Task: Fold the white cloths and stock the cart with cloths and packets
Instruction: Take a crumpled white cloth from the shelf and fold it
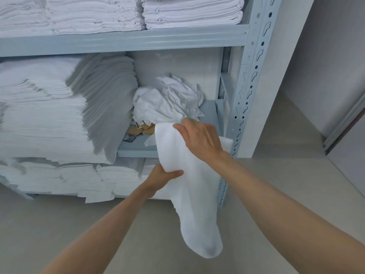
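Hanging at frame centre, the white cloth (194,194) is gripped by left hand (164,177) and right hand (199,137); open floor (276,175) lies lower right.

A pale blue-grey metal shelf unit (126,39) carries the linen — its top shelf holds neat stacks of folded white cloths (94,14). On the middle shelf (136,150), a tall folded stack (49,115) fills the left, while a crumpled white heap (167,99) sits toward the right back corner over brown packets (145,129).
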Demonstrator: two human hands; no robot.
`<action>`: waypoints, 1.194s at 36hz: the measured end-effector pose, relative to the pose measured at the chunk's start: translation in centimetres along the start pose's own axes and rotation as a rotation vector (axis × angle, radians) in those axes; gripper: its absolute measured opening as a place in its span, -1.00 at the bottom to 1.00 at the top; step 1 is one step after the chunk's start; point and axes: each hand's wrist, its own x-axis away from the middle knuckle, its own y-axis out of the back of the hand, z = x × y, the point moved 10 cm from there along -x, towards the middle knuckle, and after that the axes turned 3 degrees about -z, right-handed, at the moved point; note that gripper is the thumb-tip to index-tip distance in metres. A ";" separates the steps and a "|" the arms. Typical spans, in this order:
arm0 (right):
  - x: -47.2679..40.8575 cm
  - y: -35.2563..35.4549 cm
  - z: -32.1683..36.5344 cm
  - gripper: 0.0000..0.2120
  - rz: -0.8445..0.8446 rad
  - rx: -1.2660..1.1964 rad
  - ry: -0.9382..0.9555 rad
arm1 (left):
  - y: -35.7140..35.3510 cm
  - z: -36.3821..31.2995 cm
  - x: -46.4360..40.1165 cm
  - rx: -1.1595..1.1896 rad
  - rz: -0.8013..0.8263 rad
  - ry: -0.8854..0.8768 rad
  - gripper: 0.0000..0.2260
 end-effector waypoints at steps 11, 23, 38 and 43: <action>5.0 -6.8 -8.1 -0.53 0.327 -0.033 -0.586 | -3.0 -2.3 1.4 0.096 0.198 0.057 -0.68; 24.5 -13.5 -10.1 -0.42 0.709 -0.752 -1.611 | 1.6 -4.5 0.7 -0.030 0.006 -0.090 -0.92; 18.4 -13.6 -9.4 -0.37 0.289 -1.364 -1.568 | 9.2 0.8 0.7 0.381 -0.035 0.394 -0.63; 18.8 -13.9 -6.0 -0.40 0.664 -1.328 -1.398 | 9.5 0.5 0.0 0.698 0.037 0.357 -0.61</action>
